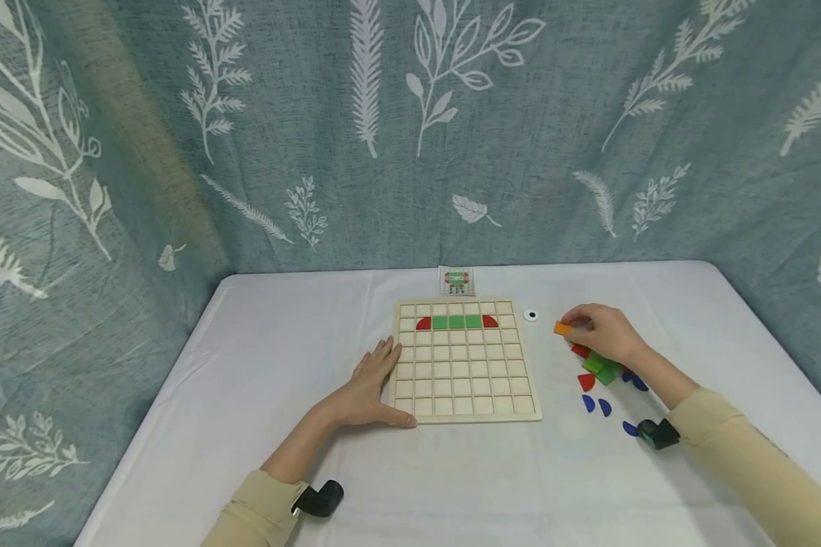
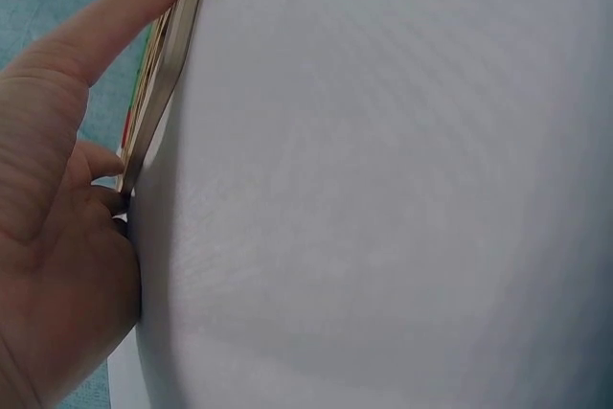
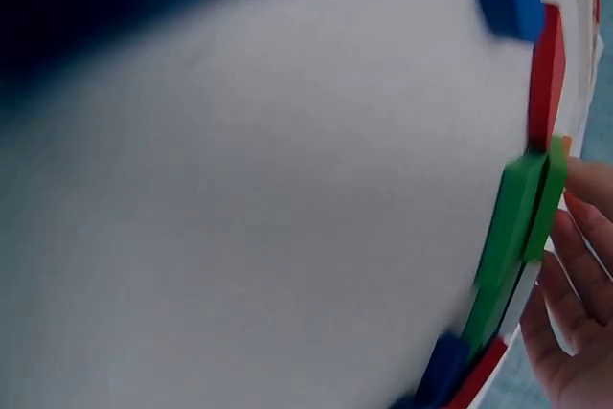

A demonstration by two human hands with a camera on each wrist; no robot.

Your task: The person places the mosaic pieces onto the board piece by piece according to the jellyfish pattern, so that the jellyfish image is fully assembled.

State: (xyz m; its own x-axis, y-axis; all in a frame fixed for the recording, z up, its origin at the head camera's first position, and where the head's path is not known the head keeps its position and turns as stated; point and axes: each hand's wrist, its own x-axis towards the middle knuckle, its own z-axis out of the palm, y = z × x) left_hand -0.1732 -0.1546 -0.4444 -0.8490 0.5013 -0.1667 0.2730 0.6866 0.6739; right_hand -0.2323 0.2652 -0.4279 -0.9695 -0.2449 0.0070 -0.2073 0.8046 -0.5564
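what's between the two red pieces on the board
Three green squares sit in the row between the left red piece and the right red piece on the board, shown in the head view.

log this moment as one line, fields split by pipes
left hand: touching left edge of grid board | right hand: pinching orange piece | board row: three green squares between two red pieces

White table (image 1: pixel 465 479) carries gridded board (image 1: pixel 460 369), card (image 1: pixel 457 282), coloured pieces (image 1: pixel 607 371)
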